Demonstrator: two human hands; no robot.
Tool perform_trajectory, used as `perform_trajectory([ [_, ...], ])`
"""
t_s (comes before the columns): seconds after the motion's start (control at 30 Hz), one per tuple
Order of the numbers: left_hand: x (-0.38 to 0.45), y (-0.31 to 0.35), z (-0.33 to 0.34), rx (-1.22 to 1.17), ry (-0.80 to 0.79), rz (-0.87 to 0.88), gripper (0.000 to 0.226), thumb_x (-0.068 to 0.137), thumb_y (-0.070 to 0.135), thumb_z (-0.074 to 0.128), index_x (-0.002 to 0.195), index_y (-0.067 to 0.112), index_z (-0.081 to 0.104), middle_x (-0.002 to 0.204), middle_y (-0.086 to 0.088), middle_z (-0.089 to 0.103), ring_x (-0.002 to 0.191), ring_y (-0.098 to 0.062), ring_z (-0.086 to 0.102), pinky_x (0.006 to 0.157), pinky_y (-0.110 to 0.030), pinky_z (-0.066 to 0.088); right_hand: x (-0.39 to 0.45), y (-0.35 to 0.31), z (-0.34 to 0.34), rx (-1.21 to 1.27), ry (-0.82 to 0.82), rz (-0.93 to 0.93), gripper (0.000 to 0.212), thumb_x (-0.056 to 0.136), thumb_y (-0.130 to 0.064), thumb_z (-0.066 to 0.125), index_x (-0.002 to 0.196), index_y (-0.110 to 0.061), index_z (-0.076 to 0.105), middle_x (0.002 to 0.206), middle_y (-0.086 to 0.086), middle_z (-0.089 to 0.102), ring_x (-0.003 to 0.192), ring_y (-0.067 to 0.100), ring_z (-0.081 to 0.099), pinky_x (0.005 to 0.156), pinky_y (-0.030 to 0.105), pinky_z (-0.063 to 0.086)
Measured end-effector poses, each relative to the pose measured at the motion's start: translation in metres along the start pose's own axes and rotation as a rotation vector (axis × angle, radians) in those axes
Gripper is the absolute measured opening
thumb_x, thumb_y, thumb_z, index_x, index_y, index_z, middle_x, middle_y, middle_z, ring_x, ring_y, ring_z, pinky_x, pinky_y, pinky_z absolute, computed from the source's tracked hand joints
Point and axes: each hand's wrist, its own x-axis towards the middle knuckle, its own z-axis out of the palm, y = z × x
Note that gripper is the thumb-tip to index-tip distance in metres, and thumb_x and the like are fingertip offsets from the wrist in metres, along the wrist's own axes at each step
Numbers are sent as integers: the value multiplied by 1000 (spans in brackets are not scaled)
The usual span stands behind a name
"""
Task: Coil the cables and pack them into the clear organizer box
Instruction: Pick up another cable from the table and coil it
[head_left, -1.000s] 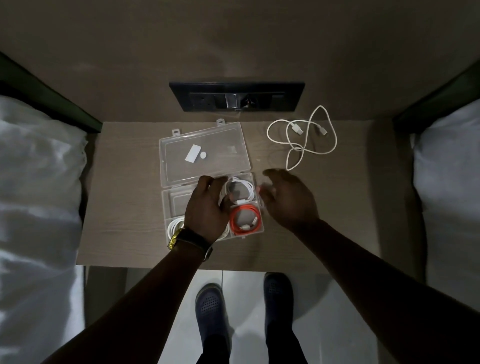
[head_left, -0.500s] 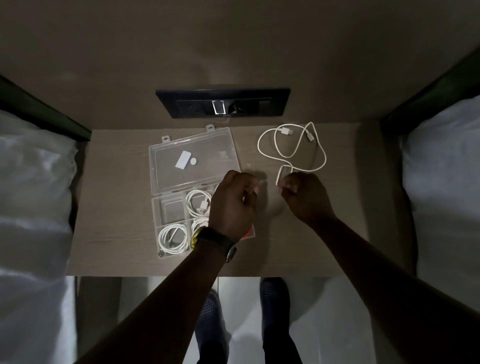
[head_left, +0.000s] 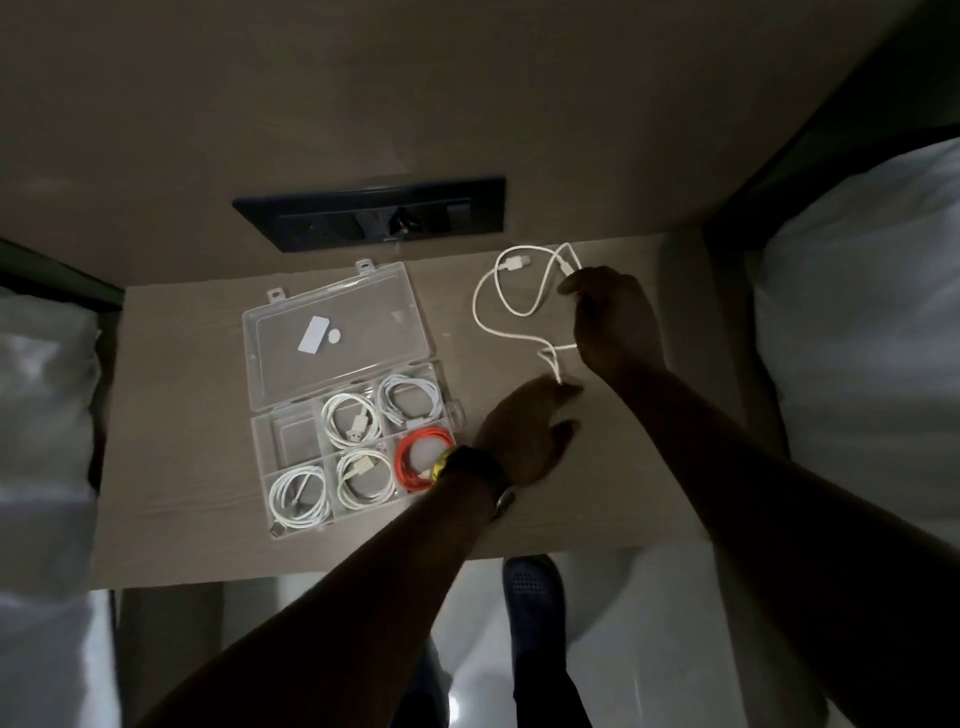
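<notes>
Nearest to me, a dark shoe (head_left: 532, 587) on the pale floor, just under the table's front edge. Both my forearms reach out over the table (head_left: 176, 447), and there's a watch (head_left: 475, 475) with a yellow side on my left wrist.

My left hand (head_left: 524, 434) sits just right of the box (head_left: 358, 441), fingers pinched on the near bend of the loose cable (head_left: 485, 319), right where it kinks. So that's a closed pinch on the cable, low end.

The box lies open on the table, lid (head_left: 335, 325) flipped back away from me with a white sticker on it. Five of its six compartments are filled: three white coils along the front and middle, one more white coil in the far right compartment, and the red coil (head_left: 421, 457) in the front right compartment, partly hidden behind my wrist. The far left compartment holds no cable.

Further out, my right hand (head_left: 615, 325) is over the right side of the cable. Fingertips close on the strand near its far plug; the cable also runs under the heel of the hand. I read it as gripping the cable.

The cable itself lies in loose loops on the table, right of the lid, uncoiled, well outside the box.

At the back, a black panel (head_left: 374, 213) set in the wall. White bedding (head_left: 857, 332) on both sides.
</notes>
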Motion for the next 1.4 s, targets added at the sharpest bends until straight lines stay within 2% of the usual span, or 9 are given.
perform_trajectory([
  [0.2,-22,23,33,-22,-282,64,46,96,32,53,141,32,44,153,0,40,140,-19,35,116,-35,24,3,-2,-15,-7,113,-33,22,88,-2,50,96,-10,69,103,8,71,96,29,62,85,33,46],
  [0.37,-29,16,2,-54,157,99,29,90,33,59,116,26,70,122,-1,64,82,-10,64,81,-32,54,11,-5,-14,19,-12,-22,12,90,-21,57,87,-16,68,91,5,74,88,26,67,79,36,51],
  [0.53,-17,-13,-21,-159,440,-53,22,82,17,58,99,19,72,96,-2,67,87,-17,62,77,-36,51,-28,2,8,-112,-318,-165,21,87,-34,63,82,-15,68,83,10,73,84,34,68,68,34,49],
  [0.77,32,-25,-36,-70,271,-103,38,78,25,54,104,6,73,110,-14,69,103,-23,62,92,-26,44,-80,18,29,-444,-482,-394,39,86,-18,55,125,-15,60,116,9,62,103,36,56,77,42,46],
  [0.9,34,-26,-34,164,54,116,32,69,27,72,94,8,77,102,-16,70,100,-38,63,89,-45,49,-72,31,6,-75,-378,-381,15,84,-15,67,98,-17,70,96,9,71,85,33,66,72,39,52],
  [1.03,23,-28,-24,71,201,60,9,78,16,73,81,8,75,93,-15,62,92,-34,58,80,-44,48,-58,48,-17,251,-203,-165,7,96,-30,57,90,-26,58,81,-10,59,75,13,59,66,36,49],
  [1.2,11,9,-24,-259,303,-5,23,91,20,63,76,7,74,84,-7,65,87,-20,59,82,-42,47,-51,57,-25,393,7,-145,9,99,-29,56,93,-25,62,87,-10,61,77,7,61,68,25,48],
  [1.3,7,40,-30,-1011,172,-323,28,94,26,58,71,12,69,67,1,64,69,-16,60,71,-34,48,-52,54,-21,386,89,-50,5,98,-30,57,94,-32,60,87,-25,62,76,-5,60,67,12,43],
  [1.4,5,64,-41,-1751,-148,-415,35,95,39,48,67,20,53,53,7,46,55,-9,48,62,-24,40,-56,46,-21,435,57,-21,10,97,-29,57,92,-36,61,84,-24,66,76,-4,61,72,20,48],
])
